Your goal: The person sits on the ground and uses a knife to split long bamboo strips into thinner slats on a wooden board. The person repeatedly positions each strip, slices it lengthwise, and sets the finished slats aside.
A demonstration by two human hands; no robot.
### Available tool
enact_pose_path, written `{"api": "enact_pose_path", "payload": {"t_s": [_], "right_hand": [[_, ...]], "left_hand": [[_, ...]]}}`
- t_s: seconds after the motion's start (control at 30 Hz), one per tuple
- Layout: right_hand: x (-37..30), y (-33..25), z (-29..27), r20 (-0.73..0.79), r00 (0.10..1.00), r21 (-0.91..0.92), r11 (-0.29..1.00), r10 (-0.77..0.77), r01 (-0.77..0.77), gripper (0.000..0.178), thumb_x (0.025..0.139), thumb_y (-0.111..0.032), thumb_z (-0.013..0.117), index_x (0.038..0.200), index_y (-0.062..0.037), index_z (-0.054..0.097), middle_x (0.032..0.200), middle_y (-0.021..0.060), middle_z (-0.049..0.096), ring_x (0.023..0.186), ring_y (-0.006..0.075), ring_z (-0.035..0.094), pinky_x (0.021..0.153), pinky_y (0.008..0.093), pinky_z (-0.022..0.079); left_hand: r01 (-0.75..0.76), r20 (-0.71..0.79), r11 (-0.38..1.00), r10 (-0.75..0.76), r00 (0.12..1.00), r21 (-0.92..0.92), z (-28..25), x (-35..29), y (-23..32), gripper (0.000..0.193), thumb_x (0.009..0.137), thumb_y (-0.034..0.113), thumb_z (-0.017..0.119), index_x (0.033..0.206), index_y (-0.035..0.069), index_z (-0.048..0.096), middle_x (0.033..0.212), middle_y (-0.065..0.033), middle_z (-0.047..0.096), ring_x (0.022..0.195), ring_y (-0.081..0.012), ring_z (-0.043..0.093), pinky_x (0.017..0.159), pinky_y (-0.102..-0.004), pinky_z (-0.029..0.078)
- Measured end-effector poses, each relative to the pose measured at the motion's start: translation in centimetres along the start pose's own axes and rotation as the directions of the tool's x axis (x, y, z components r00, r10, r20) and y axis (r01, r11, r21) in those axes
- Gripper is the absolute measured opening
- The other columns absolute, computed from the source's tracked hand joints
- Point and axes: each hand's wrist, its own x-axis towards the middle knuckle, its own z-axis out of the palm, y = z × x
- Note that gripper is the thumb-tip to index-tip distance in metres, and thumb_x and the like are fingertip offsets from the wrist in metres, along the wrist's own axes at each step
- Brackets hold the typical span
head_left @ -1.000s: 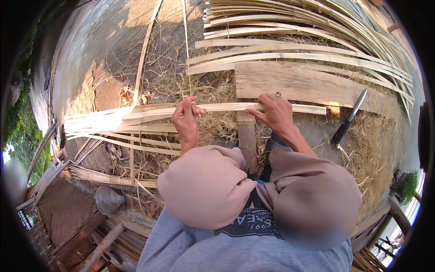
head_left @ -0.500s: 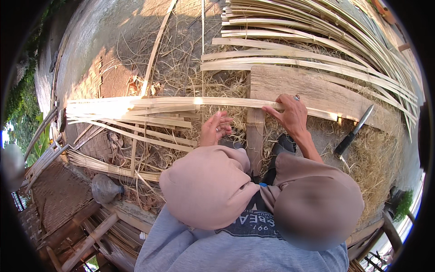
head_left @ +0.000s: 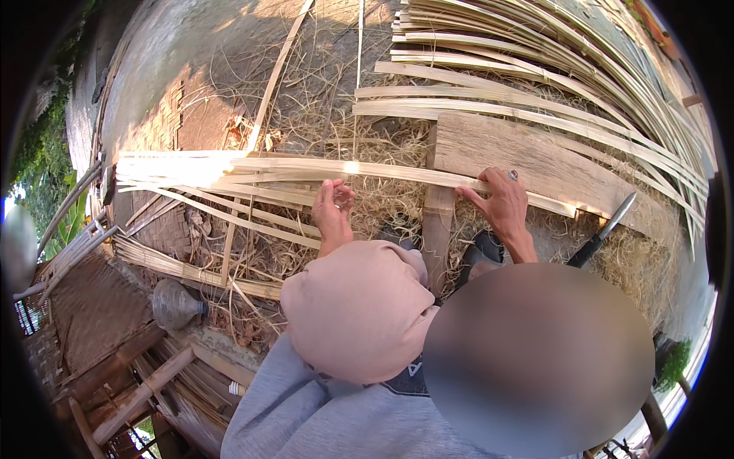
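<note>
A long pale bamboo strip lies crosswise before me, passing over a wooden board and post. My right hand, with a ring on one finger, is closed on this strip, thumb at its near edge and fingers over the far side. My left hand is beside the strip, fingers up and loosely apart, holding nothing that I can see. Its fingertips are near the strip's lower edge and the ends of shorter bamboo strips on the left; whether they touch is unclear. A black-handled knife rests to the right.
Many bamboo strips are stacked at the far right. The broad wooden board and upright wooden post stand amid curled shavings. A clear plastic jug lies at left, by a woven mat.
My left hand has moved left and slightly up toward the strips. My right hand keeps its grip on the bamboo strip. The whole view has shifted a little.
</note>
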Motion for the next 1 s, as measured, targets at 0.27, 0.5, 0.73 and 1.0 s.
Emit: {"api": "enact_pose_path", "payload": {"t_s": [0.27, 0.5, 0.73, 1.0], "right_hand": [[0.7, 0.2, -0.6, 0.24, 0.969, 0.213, 0.977, -0.056, 0.004, 0.038, 0.092, -0.048, 0.073, 0.089, -0.0104, 0.072, 0.077, 0.0108, 0.069, 0.075, 0.034, 0.067, 0.066, 0.0439, 0.051], [0.5, -4.6, 1.1, 0.504, 0.864, 0.188, 0.975, 0.005, -0.115, 0.047, 0.098, -0.052, 0.063, 0.085, -0.0085, 0.073, 0.068, 0.015, 0.067, 0.07, 0.0394, 0.067, 0.063, 0.0494, 0.051], [1.5, -5.5, -0.1, 0.358, 0.931, 0.202, 0.979, -0.076, 0.003, 0.051, 0.105, -0.054, 0.051, 0.102, -0.0064, 0.071, 0.078, 0.0174, 0.071, 0.08, 0.0411, 0.069, 0.074, 0.051, 0.052], [1.6, -1.1, -4.1, 0.469, 0.879, 0.389, 0.875, 0.08, -0.287, 0.049, 0.109, -0.043, 0.048, 0.102, 0.001, 0.067, 0.078, 0.0132, 0.068, 0.075, 0.0249, 0.064, 0.073, 0.04, 0.051]], "left_hand": [[0.187, 0.203, 0.98, -0.198, 0.959, 0.074, -2.1, -2.1, 0.4, 0.035, 0.107, 0.031, 0.059, 0.131, 0.005, 0.056, 0.118, -0.0091, 0.065, 0.1, -0.0205, 0.066, 0.085, -0.0372, 0.057], [0.501, 0.47, 0.865, -0.446, 0.762, 0.009, 2.3, -4.9, -3.0, 0.034, 0.105, 0.026, 0.062, 0.132, 0.006, 0.054, 0.119, -0.0116, 0.064, 0.115, -0.0312, 0.068, 0.094, -0.0431, 0.063], [0.32, 0.237, 0.942, -0.289, 0.927, -0.102, 1.0, -2.6, -0.9, 0.029, 0.103, 0.019, 0.066, 0.126, 0.003, 0.058, 0.116, -0.0094, 0.065, 0.114, -0.0279, 0.068, 0.097, -0.0404, 0.062], [0.16, 0.096, 0.962, -0.142, 0.985, -0.221, -2.3, 4.1, 1.5, 0.03, 0.1, 0.017, 0.07, 0.122, 0.002, 0.055, 0.118, -0.0103, 0.059, 0.105, -0.0294, 0.067, 0.097, -0.0423, 0.062]]}}
